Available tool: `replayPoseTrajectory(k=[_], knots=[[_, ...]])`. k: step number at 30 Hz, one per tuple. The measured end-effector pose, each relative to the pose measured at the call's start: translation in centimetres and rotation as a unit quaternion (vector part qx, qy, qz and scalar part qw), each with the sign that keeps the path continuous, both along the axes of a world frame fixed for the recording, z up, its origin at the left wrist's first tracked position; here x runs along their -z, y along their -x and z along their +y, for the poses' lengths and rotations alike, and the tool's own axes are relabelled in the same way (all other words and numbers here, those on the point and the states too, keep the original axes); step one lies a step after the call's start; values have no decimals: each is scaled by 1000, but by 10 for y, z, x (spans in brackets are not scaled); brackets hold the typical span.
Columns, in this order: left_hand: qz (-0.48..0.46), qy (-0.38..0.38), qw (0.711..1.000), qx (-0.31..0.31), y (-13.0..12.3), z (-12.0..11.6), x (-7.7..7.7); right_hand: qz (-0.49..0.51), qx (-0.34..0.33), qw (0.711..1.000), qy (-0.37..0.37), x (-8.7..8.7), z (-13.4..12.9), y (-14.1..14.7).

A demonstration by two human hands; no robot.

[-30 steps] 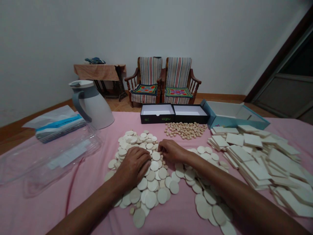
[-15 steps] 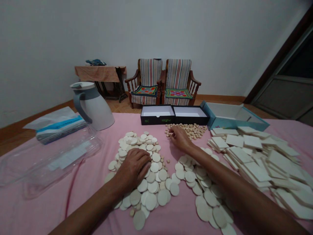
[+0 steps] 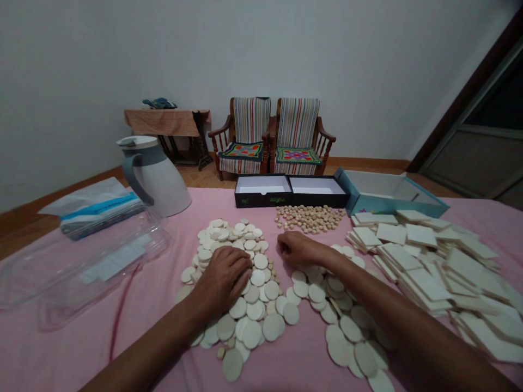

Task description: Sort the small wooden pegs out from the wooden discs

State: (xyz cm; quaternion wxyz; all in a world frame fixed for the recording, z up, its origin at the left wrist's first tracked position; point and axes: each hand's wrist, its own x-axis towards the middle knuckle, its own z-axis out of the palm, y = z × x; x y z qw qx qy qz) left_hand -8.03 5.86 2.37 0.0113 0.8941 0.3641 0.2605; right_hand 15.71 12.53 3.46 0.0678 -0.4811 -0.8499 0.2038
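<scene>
My left hand [image 3: 229,272] lies palm down, fingers stretched out, on a pile of round wooden discs [image 3: 253,310]. Small wooden pieces [image 3: 221,353] show among these discs. Over the cloth between the piles, my right hand [image 3: 300,249] has its fingers curled in. Its fingertips face down and away, so whatever they pinch is hidden. Just beyond it is a spread of small round wooden pieces [image 3: 312,219]. Below my right wrist lies a second pile of wooden discs [image 3: 343,337], partly covered by the forearm.
Square wooden tiles [image 3: 433,272] are heaped at right. Behind stand two open black boxes [image 3: 263,200] and a light-blue box [image 3: 396,206]. At left are a white jug [image 3: 163,185], a tissue pack [image 3: 102,212] and a clear plastic tray [image 3: 106,267] on the pink cloth [image 3: 155,337].
My right hand has drawn back from the small wooden pieces toward me, and its fingers have curled. A loose piece between the piles no longer shows. My left hand stays put.
</scene>
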Motion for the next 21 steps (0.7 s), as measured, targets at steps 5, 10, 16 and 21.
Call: replayPoseTrajectory(k=[5, 10, 16, 21], knots=[[-1, 1, 1000, 3, 1, 0, 0, 127, 131, 966, -181, 0, 15, -4], [-1, 4, 1000, 0, 0, 0, 0, 147, 9, 987, -60, 12, -1, 8], [2, -3, 1000, 0, -1, 1, 0, 123, -29, 992, 3, 29, -17, 19], [1, -5, 1000, 0, -1, 0, -1, 81, 36, 994, -69, 20, -9, 11]])
